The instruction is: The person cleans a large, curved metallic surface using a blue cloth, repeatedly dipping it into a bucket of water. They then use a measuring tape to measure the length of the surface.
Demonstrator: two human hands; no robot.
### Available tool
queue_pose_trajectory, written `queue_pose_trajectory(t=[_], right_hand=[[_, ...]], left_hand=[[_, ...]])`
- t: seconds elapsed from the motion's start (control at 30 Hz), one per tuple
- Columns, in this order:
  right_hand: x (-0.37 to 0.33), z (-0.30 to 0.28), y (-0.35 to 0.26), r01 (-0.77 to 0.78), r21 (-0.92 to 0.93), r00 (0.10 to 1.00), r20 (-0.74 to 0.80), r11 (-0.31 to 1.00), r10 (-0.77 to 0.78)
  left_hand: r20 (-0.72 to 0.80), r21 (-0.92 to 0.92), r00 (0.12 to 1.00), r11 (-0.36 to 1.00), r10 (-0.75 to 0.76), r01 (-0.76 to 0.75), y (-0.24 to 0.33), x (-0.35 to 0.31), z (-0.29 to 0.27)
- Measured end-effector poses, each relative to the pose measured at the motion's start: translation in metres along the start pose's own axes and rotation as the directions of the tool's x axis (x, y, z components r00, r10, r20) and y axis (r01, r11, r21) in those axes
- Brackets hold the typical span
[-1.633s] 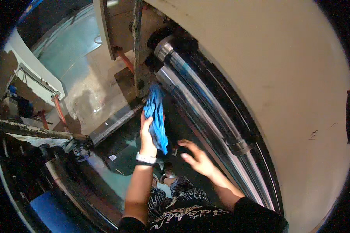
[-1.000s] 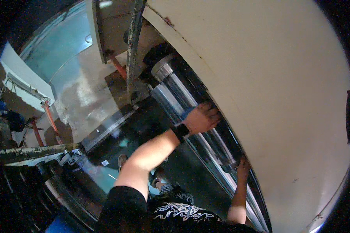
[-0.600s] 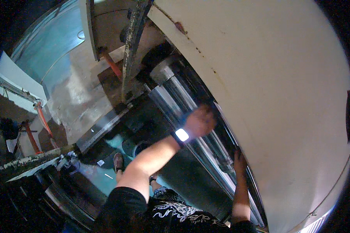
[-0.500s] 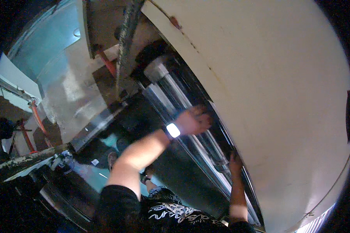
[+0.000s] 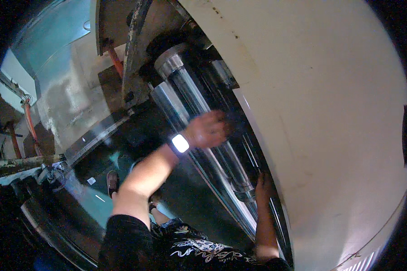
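Observation:
Below me, shiny metal rollers (image 5: pixel 192 90) run diagonally from the upper left toward the lower right. My left hand (image 5: pixel 208 128), with a lit smartwatch (image 5: pixel 180 143) on its wrist, is over the rollers. Its fingers look apart and slightly bent, blurred at their tips, and nothing shows in them. Whether the palm touches a roller, I cannot tell. Farther right and nearer to me, my right hand (image 5: pixel 263 184) reaches in between the rollers and a large cream-white curved surface (image 5: pixel 330 126). Shadow hides most of its fingers and anything they may hold.
At the far end of the rollers stands a worn metal bar (image 5: pixel 130 49) with a red-orange piece (image 5: pixel 115 58) beside it. A dark machine part with curved edges (image 5: pixel 54 230) lies at the lower left. My shoe (image 5: pixel 112 181) is on the greenish floor (image 5: pixel 92 194).
The view has shifted, so the rollers and both hands appear farther left and higher. The left hand stays over the rollers and the right stays by the white surface's edge.

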State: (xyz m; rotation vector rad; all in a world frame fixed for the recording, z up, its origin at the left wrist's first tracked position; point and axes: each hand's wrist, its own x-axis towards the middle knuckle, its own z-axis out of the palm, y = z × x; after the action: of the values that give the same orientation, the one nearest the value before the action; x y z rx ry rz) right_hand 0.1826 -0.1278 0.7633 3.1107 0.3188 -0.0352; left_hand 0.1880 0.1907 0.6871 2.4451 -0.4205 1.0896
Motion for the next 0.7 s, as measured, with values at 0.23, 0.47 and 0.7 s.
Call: queue_pose_trajectory(t=[0.23, 0.47, 0.7], right_hand=[[0.004, 0.004, -0.012, 0.104, -0.002, 0.994, -0.030, 0.995, -0.104], [0.032, 0.060, 0.105, 0.287, -0.304, 0.936, -0.115, 0.909, -0.334], [0.017, 0.036, 0.040, 0.058, -0.231, 0.994, -0.077, 0.971, -0.077]], left_hand=[[-0.384, 0.161, 0.837, 0.865, -0.390, 0.476, -0.070, -0.011, -0.008], [-0.459, -0.147, 0.888, 0.985, 0.018, -0.096, 0.069, 0.004, 0.025], [-0.398, -0.106, 0.882, 0.967, -0.254, 0.231, 0.019, 0.013, 0.020]])
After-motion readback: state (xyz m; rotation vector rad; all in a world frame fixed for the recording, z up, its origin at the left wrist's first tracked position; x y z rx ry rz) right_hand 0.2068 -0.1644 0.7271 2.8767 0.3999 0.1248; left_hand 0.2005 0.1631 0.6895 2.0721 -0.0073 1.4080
